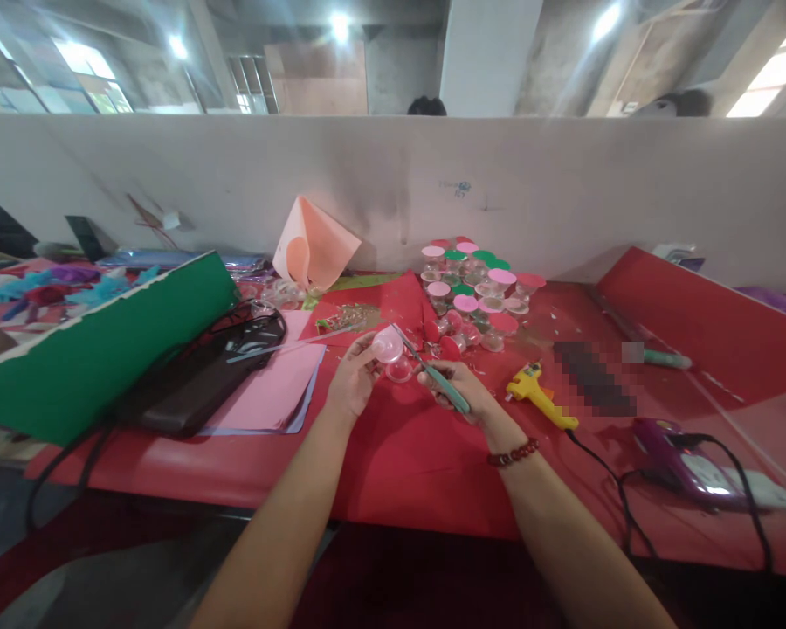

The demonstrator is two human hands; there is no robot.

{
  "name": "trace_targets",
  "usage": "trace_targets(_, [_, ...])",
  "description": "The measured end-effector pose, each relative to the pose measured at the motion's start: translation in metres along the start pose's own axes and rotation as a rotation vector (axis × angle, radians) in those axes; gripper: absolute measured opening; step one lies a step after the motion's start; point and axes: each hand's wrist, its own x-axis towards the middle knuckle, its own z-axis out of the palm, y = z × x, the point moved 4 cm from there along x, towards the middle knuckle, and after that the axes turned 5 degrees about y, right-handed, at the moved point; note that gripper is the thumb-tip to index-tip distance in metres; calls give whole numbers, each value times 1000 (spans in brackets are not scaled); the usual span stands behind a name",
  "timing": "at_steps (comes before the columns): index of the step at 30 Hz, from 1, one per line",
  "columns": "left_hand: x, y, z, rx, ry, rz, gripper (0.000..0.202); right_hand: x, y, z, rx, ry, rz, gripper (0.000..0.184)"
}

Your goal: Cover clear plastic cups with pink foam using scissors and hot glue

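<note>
My left hand (354, 376) pinches a small clear plastic cup piece with a pale pink round top (388, 344) between thumb and fingers. Just below it, a second clear round rim (399, 370) shows; whether it belongs to the same piece, I cannot tell. In my right hand (462, 389) is a green-handled tool (446, 387) with a thin metal blade, its tip close against the pink round top. Fingers hide part of the handle, so its exact kind is unclear. Under both hands lies a red sheet (419, 463).
Several clear cup pieces with pink, red and green discs (465, 302) stand behind my hands. A yellow glue gun (542, 397) and a purple device (691, 467) with cords lie right. On the left are a dark case (196, 380), pink paper (265, 384) and a green board (105, 349).
</note>
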Motion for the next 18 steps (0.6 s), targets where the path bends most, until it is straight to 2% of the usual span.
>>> trace_targets(18, [4,4,-5,-30,46,35,39,1,4,0,-46,7,12,41])
